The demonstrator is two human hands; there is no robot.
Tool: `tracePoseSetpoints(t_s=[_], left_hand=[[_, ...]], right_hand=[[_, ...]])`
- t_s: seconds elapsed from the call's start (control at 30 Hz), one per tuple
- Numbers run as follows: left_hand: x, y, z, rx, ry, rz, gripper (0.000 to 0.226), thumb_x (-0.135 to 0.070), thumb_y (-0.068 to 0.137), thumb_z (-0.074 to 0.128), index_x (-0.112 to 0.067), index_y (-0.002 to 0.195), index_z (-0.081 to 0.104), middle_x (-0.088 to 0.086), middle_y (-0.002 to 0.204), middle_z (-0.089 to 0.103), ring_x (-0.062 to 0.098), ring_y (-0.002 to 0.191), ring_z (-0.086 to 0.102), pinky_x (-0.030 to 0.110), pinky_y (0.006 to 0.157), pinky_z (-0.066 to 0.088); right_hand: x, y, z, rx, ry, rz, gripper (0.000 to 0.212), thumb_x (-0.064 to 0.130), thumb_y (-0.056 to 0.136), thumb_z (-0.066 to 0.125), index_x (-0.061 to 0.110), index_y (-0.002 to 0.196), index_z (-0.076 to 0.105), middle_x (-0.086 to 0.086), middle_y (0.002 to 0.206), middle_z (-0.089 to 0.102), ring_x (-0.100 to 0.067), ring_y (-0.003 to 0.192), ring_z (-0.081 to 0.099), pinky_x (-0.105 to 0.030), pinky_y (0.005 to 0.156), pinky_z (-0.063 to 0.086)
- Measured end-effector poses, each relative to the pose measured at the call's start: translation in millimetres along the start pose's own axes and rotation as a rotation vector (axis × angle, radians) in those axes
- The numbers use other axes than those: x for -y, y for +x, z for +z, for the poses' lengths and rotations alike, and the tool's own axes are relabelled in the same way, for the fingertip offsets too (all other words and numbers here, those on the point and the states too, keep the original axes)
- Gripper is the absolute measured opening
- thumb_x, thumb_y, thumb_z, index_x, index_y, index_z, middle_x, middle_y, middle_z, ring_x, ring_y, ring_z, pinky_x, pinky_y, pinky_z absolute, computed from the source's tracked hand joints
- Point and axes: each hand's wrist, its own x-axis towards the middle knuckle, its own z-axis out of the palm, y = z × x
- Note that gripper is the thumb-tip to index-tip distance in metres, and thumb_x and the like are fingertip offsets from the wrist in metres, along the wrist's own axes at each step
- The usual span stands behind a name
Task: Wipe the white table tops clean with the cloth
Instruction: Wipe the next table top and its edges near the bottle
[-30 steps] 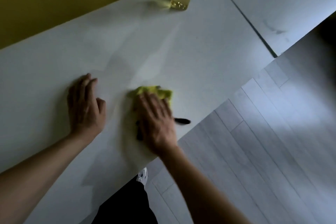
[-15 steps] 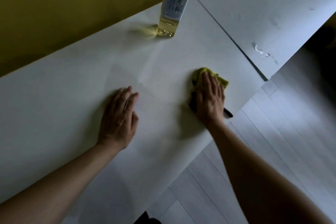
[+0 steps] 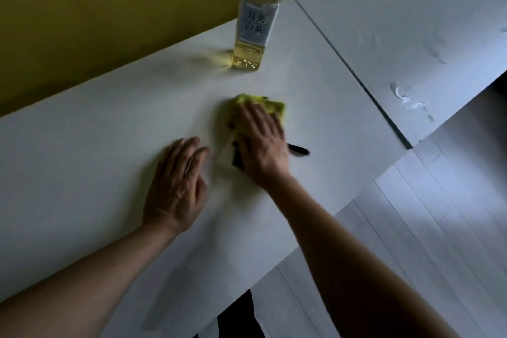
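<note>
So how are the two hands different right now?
The right hand presses flat on the yellow cloth, while the left hand rests on the bare white table. The right hand reaches further, toward the bottle; the left hand sits nearer the person. Both lie palm down with fingers straight.
</note>
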Motion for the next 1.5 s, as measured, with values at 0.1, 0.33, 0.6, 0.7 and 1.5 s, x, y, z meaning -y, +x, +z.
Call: tracePoseSetpoints(t_s=[0.1,0.33,0.6,0.7,1.5], left_hand=[[-0.5,-0.1,0.0,0.003,0.012,0.008,0.059,-0.02,0.094,0.041,-0.001,0.149,0.052,0.022,0.157,0.046,0.044,0.146,0.041,0.059,0.121,0.033],[-4.2,1.5,-2.7,-0.021,0.061,0.002,0.055,-0.017,0.096,0.041,-0.003,0.147,0.054,0.018,0.158,0.046,0.04,0.147,0.042,0.056,0.121,0.033],[-46.6,75.9,-17.6,-0.112,-0.125,-0.331,0.059,-0.042,0.088,0.052,-0.006,0.135,0.055,0.015,0.135,0.057,0.037,0.125,0.054,0.046,0.104,0.039],[-65.5,140.9,-26.4,-0.157,-0.277,-0.396,0.081,-0.054,0.087,0.061,-0.006,0.151,0.042,0.016,0.146,0.05,0.035,0.133,0.047,0.046,0.11,0.038],[-25.2,221.0,-89.6,-0.486,-0.443,-0.445,0.071,-0.045,0.073,0.081,-0.01,0.13,0.057,-0.011,0.12,0.064,0.02,0.111,0.067,0.03,0.09,0.055]], right_hand=[[18.5,6.8,10.7,0.043,0.017,-0.229,0.055,0.035,0.104,0.043,0.022,0.157,0.033,-0.001,0.164,0.032,-0.019,0.154,0.022,-0.046,0.125,0.016],[-97.6,11.9,-34.3,-0.067,0.0,0.069,0.061,0.037,0.1,0.047,0.022,0.157,0.033,-0.005,0.164,0.031,-0.024,0.153,0.023,-0.048,0.124,0.019],[-139.0,26.6,-51.2,-0.209,-0.106,0.525,0.061,0.039,0.104,0.036,0.025,0.161,0.019,0.001,0.167,0.02,-0.017,0.155,0.012,-0.041,0.127,0.005],[-112.4,37.1,-37.6,-0.167,-0.088,0.426,0.066,0.038,0.098,0.035,0.019,0.16,0.023,-0.005,0.166,0.023,-0.022,0.155,0.015,-0.046,0.126,0.01],[-21.7,147.6,12.2,0.028,0.026,-0.166,0.064,0.035,0.093,0.043,0.012,0.153,0.04,-0.012,0.158,0.04,-0.029,0.149,0.032,-0.046,0.123,0.019]])
